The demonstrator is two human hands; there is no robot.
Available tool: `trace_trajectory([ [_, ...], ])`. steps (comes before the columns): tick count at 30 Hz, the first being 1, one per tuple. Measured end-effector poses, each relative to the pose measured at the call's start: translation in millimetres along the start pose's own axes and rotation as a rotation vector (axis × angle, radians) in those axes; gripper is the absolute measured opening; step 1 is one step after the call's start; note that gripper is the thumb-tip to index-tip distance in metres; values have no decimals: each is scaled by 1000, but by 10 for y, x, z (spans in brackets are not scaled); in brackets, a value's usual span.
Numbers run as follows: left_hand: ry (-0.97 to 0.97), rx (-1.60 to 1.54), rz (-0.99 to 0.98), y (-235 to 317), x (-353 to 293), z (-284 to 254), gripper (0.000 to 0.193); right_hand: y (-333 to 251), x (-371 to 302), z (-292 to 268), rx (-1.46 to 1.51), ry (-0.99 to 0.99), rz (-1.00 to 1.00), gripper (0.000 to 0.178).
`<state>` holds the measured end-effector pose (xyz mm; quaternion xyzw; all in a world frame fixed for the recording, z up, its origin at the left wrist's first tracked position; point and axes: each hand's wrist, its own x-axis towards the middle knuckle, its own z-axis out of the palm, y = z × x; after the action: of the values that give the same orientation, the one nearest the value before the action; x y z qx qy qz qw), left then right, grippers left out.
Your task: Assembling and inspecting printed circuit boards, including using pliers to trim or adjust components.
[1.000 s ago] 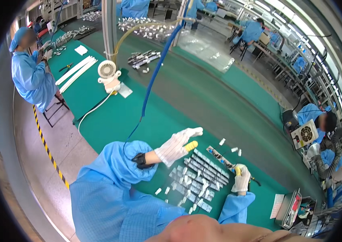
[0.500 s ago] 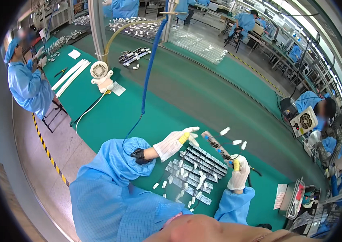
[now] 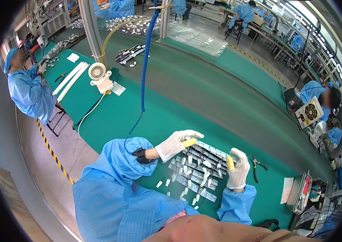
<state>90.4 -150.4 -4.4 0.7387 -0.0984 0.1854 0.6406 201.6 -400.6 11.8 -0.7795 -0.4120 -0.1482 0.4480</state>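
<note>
Since the last frame, the circuit strip (image 3: 212,149), then raised and tilted by the right hand (image 3: 238,171), has come down to the far edge of the rows of similar strips (image 3: 209,196). White connectors (image 3: 207,164) lie scattered over those rows on the green surface (image 3: 112,125). The gloved left hand (image 3: 175,145) is at the circuit strip's left end, the right hand near its other; both thumbs stand slightly apart from the fingers, grip uncertain. Pliers (image 3: 254,163) lie right. Farther off stands a white fan (image 3: 97,71).

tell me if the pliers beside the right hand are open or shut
Open: the pliers lie on the green tabletop with their two handles spread apart. Their tips are too small to make out.
</note>
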Motion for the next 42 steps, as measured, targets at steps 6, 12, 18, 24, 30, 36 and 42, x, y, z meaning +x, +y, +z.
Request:
trace_trajectory([
  [6, 25, -80, -365, 429, 38, 44, 58, -183, -18, -97, 476, -96, 605, 29],
  [12, 28, 44, -329, 352, 33, 32, 55, -152, -45, -94, 446, -36, 482, 26],
  [18, -11, -194, -274, 151, -24, 4, 49, -222, -31, -141, 578, -59, 596, 27],
  [24, -155, -621, -168, 193, -16, 25, 53, -135, -138, -93, 769, -17, 489, 28],
  [30, -223, -816, -404, 320, -6, 21, 54, -153, -130, -100, 839, -54, 565, 20],
  [36, -185, -732, -386, 216, 2, 36, 46, -153, -117, -85, 783, -62, 598, 21],
  [42, -180, -745, -393, 215, -10, 52, 46, -154, -125, -91, 755, -68, 585, 20],
])
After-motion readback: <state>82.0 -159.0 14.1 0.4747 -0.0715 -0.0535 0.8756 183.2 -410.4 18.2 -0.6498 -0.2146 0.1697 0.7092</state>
